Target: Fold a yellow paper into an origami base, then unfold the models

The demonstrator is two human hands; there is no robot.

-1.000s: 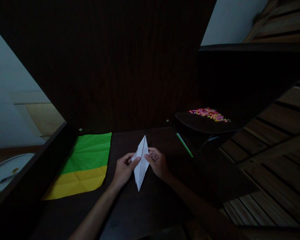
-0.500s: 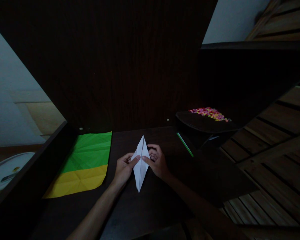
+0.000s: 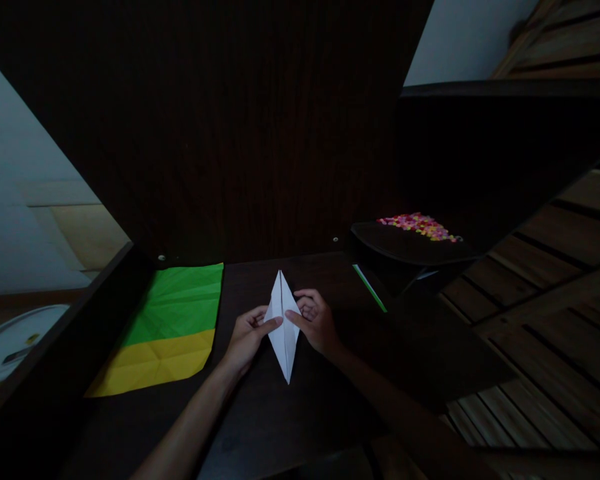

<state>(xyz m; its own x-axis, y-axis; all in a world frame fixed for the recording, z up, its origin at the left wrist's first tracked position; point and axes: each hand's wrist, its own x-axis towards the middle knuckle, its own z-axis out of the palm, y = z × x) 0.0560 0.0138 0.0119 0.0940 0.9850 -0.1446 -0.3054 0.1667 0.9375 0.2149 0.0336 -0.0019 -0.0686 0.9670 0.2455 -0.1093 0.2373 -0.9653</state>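
White folded paper, a long kite shape pointing near and far, lies on the dark wooden desk in the head view. The left hand pinches its left edge; the right hand pinches its right edge. Green and yellow sheets lie left; coloured beads sit far right.

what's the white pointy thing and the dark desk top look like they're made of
White pointed shape: thin matte paper, judging by its sharp creases and the center fold line. Desk top: probably dark wood or wood-look laminate with a dull finish; the light is too dim to tell which.
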